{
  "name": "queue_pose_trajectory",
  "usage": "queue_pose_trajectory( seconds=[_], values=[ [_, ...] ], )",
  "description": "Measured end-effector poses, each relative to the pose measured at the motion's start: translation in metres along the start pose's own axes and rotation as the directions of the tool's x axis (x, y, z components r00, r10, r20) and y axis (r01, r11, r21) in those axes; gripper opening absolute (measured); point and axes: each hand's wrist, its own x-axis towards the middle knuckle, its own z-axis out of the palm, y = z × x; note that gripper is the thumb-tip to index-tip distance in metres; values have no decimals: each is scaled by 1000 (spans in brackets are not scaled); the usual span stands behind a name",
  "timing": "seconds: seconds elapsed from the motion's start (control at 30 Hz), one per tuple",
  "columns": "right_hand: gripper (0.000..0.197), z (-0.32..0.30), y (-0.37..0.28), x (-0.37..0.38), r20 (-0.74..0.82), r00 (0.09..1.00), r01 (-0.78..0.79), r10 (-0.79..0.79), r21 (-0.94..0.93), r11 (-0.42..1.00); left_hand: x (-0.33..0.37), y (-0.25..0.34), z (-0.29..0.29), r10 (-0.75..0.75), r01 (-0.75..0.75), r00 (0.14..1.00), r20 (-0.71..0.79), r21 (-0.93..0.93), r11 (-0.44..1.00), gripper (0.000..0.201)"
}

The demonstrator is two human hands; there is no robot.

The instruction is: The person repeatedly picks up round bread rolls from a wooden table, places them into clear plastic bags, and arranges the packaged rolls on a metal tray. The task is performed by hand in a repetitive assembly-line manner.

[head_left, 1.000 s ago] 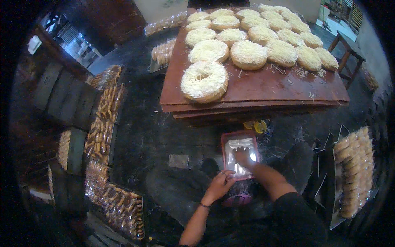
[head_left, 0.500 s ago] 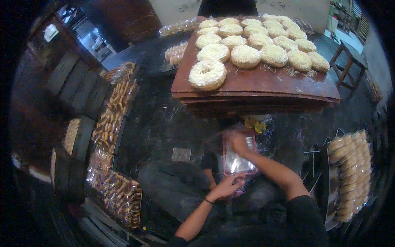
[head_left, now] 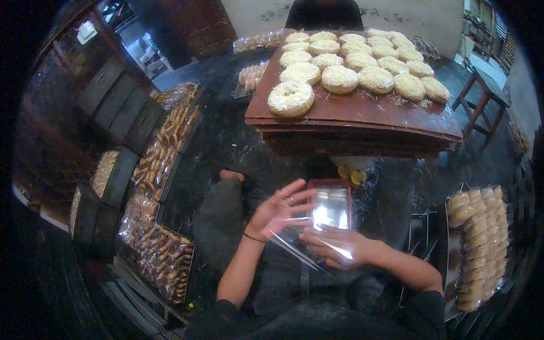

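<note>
My left hand (head_left: pixel 281 211) is raised, palm showing and fingers spread, beside a pink-rimmed tray (head_left: pixel 349 205). Close to it, nearer my body, my right hand (head_left: pixel 335 247) has its fingers closed on a clear plastic bag (head_left: pixel 296 249). The thin bag stretches from those fingers toward the left wrist; glare and blur hide its edges. Inside the tray lie shiny clear plastic bags (head_left: pixel 330 212). Beyond the tray, round breads topped with pale shreds (head_left: pixel 340 78) stand in rows on brown boards (head_left: pixel 362 115); the nearest left one is a ring (head_left: pixel 290 99).
Wrapped pastries (head_left: pixel 164 153) line the left side on trays, beside dark crates (head_left: pixel 122 99). At the right stand a tray of wrapped pale breads (head_left: pixel 479 246) and a wooden stool (head_left: pixel 481 99). Yellow round items (head_left: pixel 357 175) lie under the boards' front edge. A person (head_left: pixel 323 14) is behind the boards.
My left hand has lifted away from the tray's near end and spread its fingers. My right hand has come back from the tray toward me, with a clear bag. My left leg has shifted.
</note>
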Motion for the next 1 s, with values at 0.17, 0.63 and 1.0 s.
queue_pose_trajectory(
  seconds=[0.17, 0.63, 1.0],
  values=[
    [36, 8, -12, 13, -250, 936, -202, 246, 190, 961, 8, 16, 35, 94, -75, 994, -52, 293, 953, 72],
    [58, 2, 25, 96, -274, 800, -345, 533, 517, 783, -20, -34, -6, 599, -582, 798, 62, 340, 739, 82],
    [42, -102, 78, 117, -664, 386, -635, 641, 313, 706, -33, 41, -72, 538, -823, 552, -637, -314, 474, 44]
  ],
)
